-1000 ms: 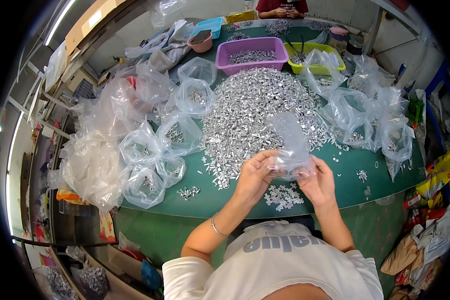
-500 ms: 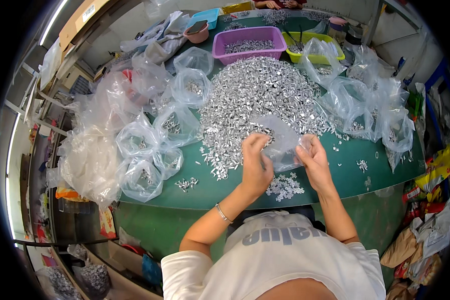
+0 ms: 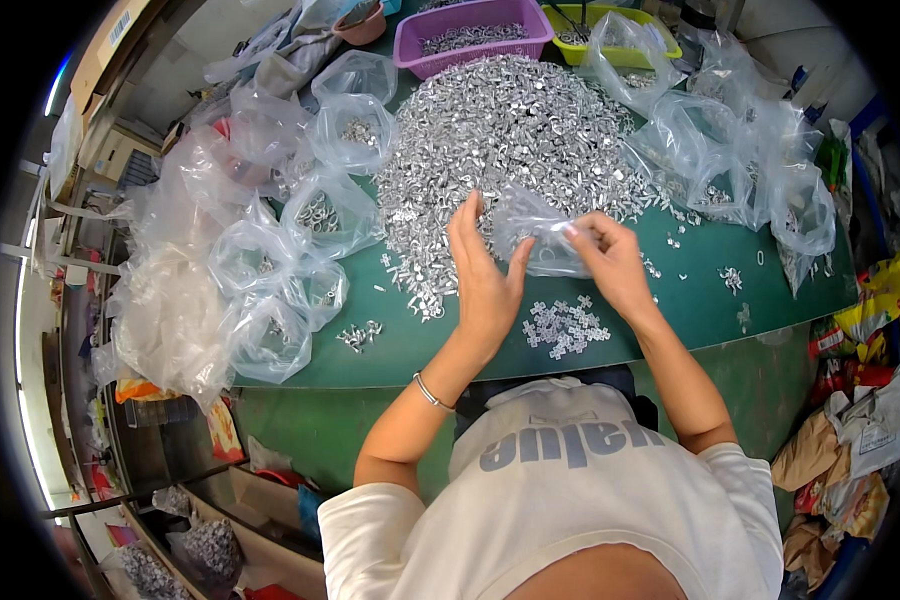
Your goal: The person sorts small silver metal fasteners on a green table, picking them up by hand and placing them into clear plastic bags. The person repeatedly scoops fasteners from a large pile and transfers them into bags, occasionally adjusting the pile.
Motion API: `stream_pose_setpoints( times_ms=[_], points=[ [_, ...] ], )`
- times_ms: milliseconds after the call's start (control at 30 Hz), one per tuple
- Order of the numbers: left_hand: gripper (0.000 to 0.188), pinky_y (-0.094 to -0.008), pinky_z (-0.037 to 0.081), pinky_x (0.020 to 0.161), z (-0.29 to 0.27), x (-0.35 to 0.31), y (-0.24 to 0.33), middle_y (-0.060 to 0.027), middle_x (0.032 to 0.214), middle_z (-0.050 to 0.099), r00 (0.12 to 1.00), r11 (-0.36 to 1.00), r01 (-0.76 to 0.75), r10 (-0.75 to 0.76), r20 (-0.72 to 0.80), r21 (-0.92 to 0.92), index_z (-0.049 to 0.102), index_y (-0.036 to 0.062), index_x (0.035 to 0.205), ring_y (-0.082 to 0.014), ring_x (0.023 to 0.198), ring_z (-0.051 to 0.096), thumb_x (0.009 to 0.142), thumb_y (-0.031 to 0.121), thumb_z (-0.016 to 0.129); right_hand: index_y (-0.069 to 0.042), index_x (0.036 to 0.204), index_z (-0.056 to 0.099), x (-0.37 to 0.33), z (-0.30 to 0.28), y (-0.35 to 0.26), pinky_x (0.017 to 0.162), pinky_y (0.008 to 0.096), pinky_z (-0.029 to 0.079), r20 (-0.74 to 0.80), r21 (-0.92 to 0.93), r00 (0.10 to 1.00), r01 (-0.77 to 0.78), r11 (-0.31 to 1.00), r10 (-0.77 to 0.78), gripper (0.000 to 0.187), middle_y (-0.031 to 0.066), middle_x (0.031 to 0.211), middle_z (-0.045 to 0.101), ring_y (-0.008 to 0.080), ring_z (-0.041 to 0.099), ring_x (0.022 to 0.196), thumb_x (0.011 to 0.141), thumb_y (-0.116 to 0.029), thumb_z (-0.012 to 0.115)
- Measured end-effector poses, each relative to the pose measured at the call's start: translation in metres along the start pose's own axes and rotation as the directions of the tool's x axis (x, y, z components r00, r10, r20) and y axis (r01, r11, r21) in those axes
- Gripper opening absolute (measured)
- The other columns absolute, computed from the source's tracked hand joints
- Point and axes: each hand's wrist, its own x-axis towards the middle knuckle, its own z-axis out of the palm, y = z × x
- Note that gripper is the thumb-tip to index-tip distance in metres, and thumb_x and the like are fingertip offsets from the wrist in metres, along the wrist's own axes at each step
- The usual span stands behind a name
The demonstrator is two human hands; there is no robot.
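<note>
Currently your two hands are apart, working either side of a clear plastic bag held just above the near edge of a big heap of small silvery parts. Your right hand pinches the bag's right side between thumb and fingers; your left hand stands with fingers spread upward, thumb out toward the bag — cannot tell whether it touches. Bracelet on your left wrist. On the green tabletop, a patch of cross-shaped pieces lies between your forearms; a smaller scatter of parts sits off to the left. Beyond the heap: a purple basket and a yellow-green basket — parts in both. Clear bags with parts inside flank the heap on both sides.
</note>
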Motion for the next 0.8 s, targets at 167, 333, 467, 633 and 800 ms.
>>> stream_pose_setpoints(
  times_ms=[167, 333, 467, 633, 800],
  points=[
    [0.048, -0.0395, 0.042, 0.094, -0.017, -0.062, 0.015, -0.0179, 0.122, 0.05, 0.972, 0.984, 0.031, 0.011, 0.235, -0.174, 0.052, -0.0007, 0.121, -0.0329, 0.113, 0.05, 0.077, -0.001, 0.071, 0.002, 0.094, 0.064, -0.01, 0.005, 0.009, 0.059, 0.0226, 0.041, 0.039, -0.155, 0.988, 0.155, 0.976, -0.15, 0.015, 0.0007, 0.068, 0.059, 0.0066, 0.047, 0.063, 0.087, -0.011, 0.066],
    [0.046, -0.0443, 0.039, 0.099, -0.013, -0.106, 0.006, -0.0175, 0.125, 0.051, 0.895, 0.99, 0.102, -0.048, 0.444, -0.098, 0.055, 0.0013, 0.119, -0.0373, 0.118, 0.048, 0.077, 0.008, 0.074, 0.004, 0.092, 0.064, -0.013, 0.0, 0.008, 0.061, 0.0249, 0.043, -0.041, -0.179, 0.977, 0.198, 0.964, -0.209, 0.011, 0.0039, 0.071, 0.061, 0.0081, 0.051, 0.064, 0.085, -0.005, 0.065],
    [0.052, -0.0451, 0.039, 0.1, -0.001, -0.094, 0.017, -0.018, 0.13, 0.049, 0.873, 0.997, -0.076, 0.076, 0.481, -0.02, 0.055, 0.0025, 0.121, -0.037, 0.12, 0.047, 0.075, 0.01, 0.076, 0.003, 0.089, 0.064, -0.012, 0.0, 0.002, 0.062, 0.0262, 0.045, -0.199, -0.283, 0.896, 0.336, 0.899, -0.397, 0.006, 0.0074, 0.074, 0.063, 0.0119, 0.054, 0.065, 0.085, -0.002, 0.063],
    [0.054, -0.044, 0.041, 0.095, 0.012, -0.108, 0.008, -0.0186, 0.131, 0.047, 0.894, 0.997, -0.042, 0.067, 0.444, -0.066, 0.052, 0.002, 0.123, -0.0368, 0.117, 0.048, 0.076, 0.011, 0.076, 0.0, 0.088, 0.064, -0.01, -0.003, 0.012, 0.068, 0.0343, 0.046, 0.055, -0.603, 0.721, 0.576, 0.552, -0.691, 0.008, 0.0117, 0.08, 0.063, 0.0268, 0.06, 0.073, 0.082, -0.004, 0.066],
    [0.055, -0.045, 0.039, 0.095, -0.004, -0.105, 0.002, -0.0208, 0.126, 0.046, 0.971, 0.977, 0.183, -0.162, 0.177, -0.11, 0.05, 0.0003, 0.123, -0.0386, 0.113, 0.047, 0.075, 0.007, 0.076, 0.0, 0.093, 0.064, -0.017, -0.009, 0.022, 0.068, 0.0352, 0.045, 0.13, -0.497, 0.91, 0.402, 0.769, -0.393, 0.014, 0.0111, 0.081, 0.061, 0.0272, 0.059, 0.074, 0.08, -0.005, 0.068]
  ],
)
